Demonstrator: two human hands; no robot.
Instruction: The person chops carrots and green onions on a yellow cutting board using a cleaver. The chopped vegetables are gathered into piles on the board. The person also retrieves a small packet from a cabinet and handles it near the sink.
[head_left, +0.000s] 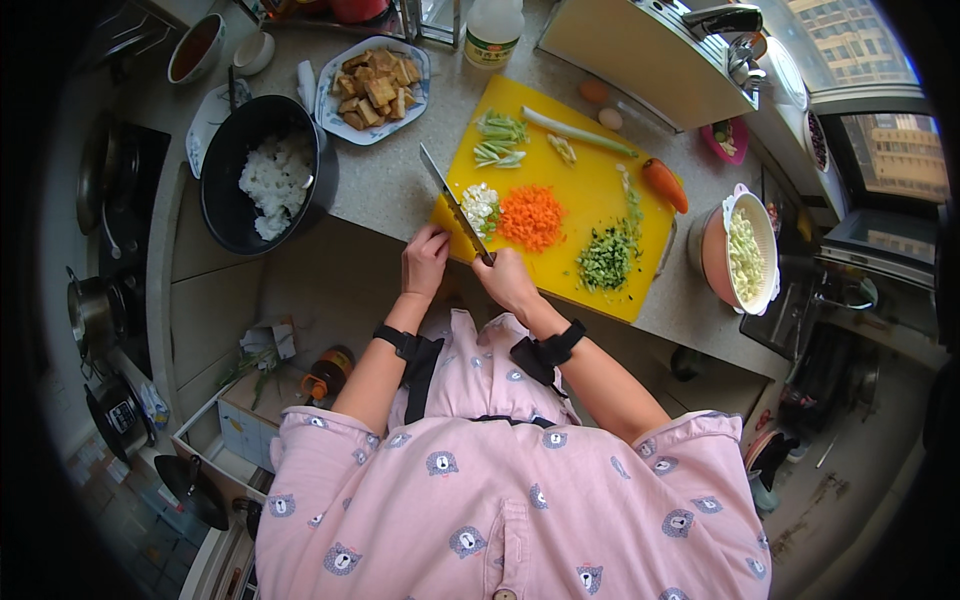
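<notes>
My right hand (506, 281) grips the handle of a kitchen knife (453, 196), its blade slanting up and left over the left edge of a yellow cutting board (555, 274). At the board's lower left edge is my left hand (426, 259), fingers bent together; whether they pinch anything cannot be told. Chopped white scallion (478, 206) lies right beside the blade, then diced carrot (532, 217) and chopped greens (606, 259). Farther back are sliced scallion (500, 140), small pale-yellow pieces (562, 150), a scallion stalk (577, 133) and a carrot piece (664, 184).
A dark pot of rice (276, 184) and a plate of fried tofu pieces (379, 88) stand left of the board. Behind it are a bottle (493, 34), eggs (610, 118) and a knife block (637, 60). A colander of chopped vegetable (745, 255) stands right, near the sink.
</notes>
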